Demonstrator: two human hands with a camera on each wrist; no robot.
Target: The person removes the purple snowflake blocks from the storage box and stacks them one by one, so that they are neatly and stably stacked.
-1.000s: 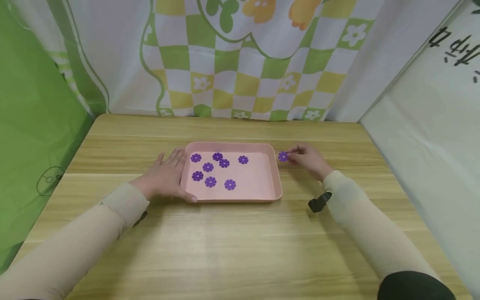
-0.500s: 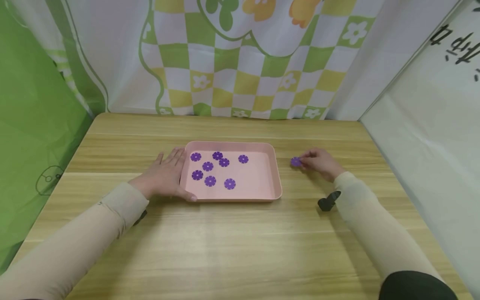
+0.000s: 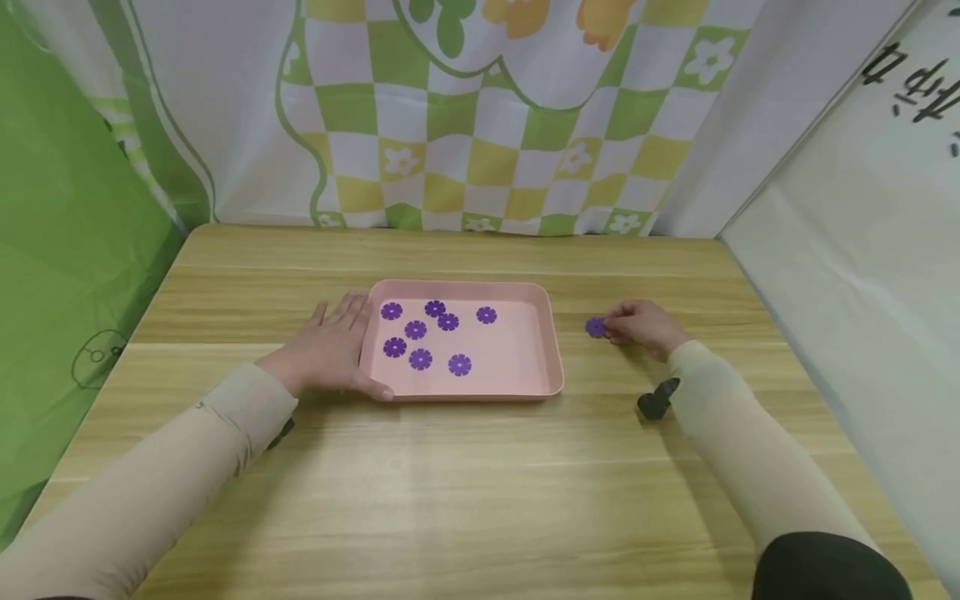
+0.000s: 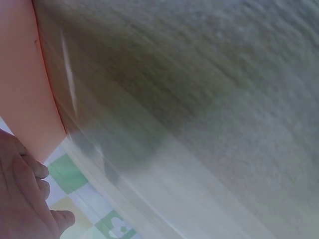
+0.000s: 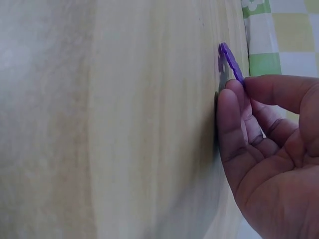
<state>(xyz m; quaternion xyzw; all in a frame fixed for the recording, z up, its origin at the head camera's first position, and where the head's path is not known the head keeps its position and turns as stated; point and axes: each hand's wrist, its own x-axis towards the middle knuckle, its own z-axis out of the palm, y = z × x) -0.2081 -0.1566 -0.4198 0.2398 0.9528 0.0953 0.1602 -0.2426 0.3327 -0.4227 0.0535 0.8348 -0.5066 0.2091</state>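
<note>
A pink tray [image 3: 510, 358] lies on the table with several purple notched discs [image 3: 460, 365] inside, two of them touching. The left hand [image 3: 326, 350] rests along the tray's left side, fingers straight and thumb at the front left corner; the left wrist view shows that hand [image 4: 25, 194] beside the tray's wall [image 4: 27, 84]. To the right of the tray, the right hand [image 3: 647, 327] pinches one purple disc [image 3: 595, 327]. In the right wrist view, thumb and fingertips of the right hand [image 5: 274, 149] hold the disc [image 5: 232, 63] by its edge, tilted just above the wood.
The wooden table [image 3: 450, 483] extends around the tray. Behind it hangs a checkered curtain [image 3: 495, 158], with a green sheet [image 3: 75, 250] at the left and a white sheet with dark writing [image 3: 862, 250] at the right.
The right hand has moved rightward, away from the tray's right edge, with the disc in its pinch. Left hand and tray have kept their places.
</note>
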